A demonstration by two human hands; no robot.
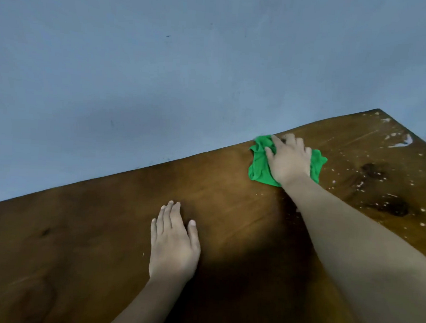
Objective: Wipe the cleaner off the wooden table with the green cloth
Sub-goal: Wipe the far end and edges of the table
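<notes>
Pressing down with flat, spread fingers [290, 140], the right hand [289, 163] pins the green cloth [258, 165] to the desk [79, 240] at its far edge. The crumpled cloth lies under palm and fingers and shows on both sides, its long axis along that edge. White cleaner [400, 144] speckles the far right corner. The left hand [174, 243] rests flat, fingers unbent, holding nothing.

Plain blue-grey wall [163, 60] — matte, with a few small dark specks
</notes>
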